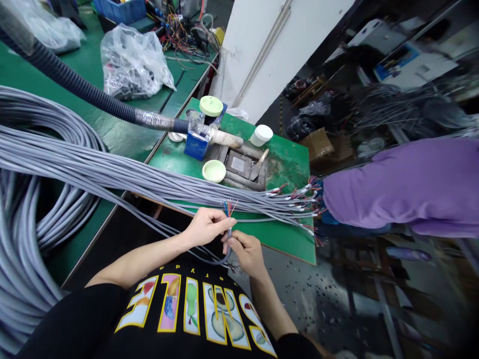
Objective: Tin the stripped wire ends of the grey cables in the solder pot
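Observation:
My left hand [207, 225] pinches the coloured inner wires [229, 207] that fan out of the stripped end of a grey cable [228, 232]. My right hand [246, 251] is closed round that same cable just below the stripped end, and the cable loops down in front of my black shirt. Both hands are held just off the near edge of a small green board [288, 234]. A long bundle of grey cables [112, 172] with stripped coloured tips lies across the board behind my hands.
On the green board sit a metal fixture [239, 167], a blue box [196, 144], and round pale lids [214, 171]. A black corrugated hose [75, 82] crosses the bench. Plastic bags [130, 62] lie farther back. A person in a purple sleeve [404, 184] is at the right.

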`<action>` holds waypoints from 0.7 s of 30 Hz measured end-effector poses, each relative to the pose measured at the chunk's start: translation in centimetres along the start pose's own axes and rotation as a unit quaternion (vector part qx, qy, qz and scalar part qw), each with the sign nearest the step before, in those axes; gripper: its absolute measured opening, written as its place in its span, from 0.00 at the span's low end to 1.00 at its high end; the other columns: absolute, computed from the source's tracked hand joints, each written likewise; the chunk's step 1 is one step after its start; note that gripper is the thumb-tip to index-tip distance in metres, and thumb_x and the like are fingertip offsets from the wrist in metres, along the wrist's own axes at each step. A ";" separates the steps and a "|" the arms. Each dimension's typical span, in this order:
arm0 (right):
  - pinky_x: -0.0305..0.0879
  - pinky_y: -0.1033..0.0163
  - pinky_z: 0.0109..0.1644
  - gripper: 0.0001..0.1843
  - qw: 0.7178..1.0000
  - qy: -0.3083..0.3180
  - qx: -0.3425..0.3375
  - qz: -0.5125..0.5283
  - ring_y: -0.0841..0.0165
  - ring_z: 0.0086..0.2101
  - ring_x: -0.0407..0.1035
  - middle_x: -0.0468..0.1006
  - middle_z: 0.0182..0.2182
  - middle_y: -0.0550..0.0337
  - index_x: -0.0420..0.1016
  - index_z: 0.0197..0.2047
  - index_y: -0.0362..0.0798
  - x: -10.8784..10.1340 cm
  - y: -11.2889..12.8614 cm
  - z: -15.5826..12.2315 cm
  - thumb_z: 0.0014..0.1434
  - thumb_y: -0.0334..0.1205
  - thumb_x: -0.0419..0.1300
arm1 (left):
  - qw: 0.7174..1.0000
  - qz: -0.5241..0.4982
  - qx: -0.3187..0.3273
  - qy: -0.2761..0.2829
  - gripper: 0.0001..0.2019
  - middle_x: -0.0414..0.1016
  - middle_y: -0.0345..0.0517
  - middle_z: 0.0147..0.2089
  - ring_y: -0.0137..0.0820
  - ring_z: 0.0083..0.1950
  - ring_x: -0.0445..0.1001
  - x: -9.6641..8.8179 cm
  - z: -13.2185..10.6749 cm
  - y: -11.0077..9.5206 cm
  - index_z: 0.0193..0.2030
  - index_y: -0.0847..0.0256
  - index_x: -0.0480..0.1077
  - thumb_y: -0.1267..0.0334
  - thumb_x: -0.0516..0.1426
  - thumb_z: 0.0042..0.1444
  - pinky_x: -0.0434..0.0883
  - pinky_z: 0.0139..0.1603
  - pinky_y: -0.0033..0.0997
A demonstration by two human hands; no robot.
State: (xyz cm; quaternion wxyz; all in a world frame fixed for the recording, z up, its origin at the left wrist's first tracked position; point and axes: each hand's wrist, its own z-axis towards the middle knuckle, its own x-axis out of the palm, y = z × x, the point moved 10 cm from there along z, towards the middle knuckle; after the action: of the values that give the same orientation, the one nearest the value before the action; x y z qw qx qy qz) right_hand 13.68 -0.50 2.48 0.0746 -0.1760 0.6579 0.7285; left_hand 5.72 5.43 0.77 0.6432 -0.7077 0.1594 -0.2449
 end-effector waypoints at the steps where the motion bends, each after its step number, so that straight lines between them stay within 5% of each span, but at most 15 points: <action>1: 0.65 0.67 0.29 0.16 1.000 0.003 0.003 0.001 0.72 0.21 0.69 0.76 0.20 0.63 0.74 0.31 0.48 0.0 -0.1 0.0 0.65 0.45 0.52 | 1.000 0.004 0.002 -0.001 0.20 0.69 0.39 0.16 0.21 0.19 0.62 0.0 0.0 -0.1 0.18 0.65 0.67 0.54 0.58 0.57 0.59 0.22 0.21; 21: 0.66 0.66 0.31 0.18 0.999 0.037 0.014 0.007 0.71 0.22 0.69 0.77 0.21 0.62 0.75 0.32 0.48 0.5 -0.3 0.1 0.66 0.48 0.51 | 1.000 0.023 0.014 0.008 0.23 0.70 0.38 0.15 0.20 0.17 0.64 0.3 -0.2 -0.6 0.18 0.64 0.64 0.50 0.56 0.58 0.56 0.20 0.20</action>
State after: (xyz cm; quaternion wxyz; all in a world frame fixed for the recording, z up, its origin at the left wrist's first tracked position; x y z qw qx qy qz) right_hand 13.35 -0.45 2.01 0.0476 -0.1968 0.6713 0.7130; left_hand 5.84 5.20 1.47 0.6570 -0.6932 0.1774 -0.2375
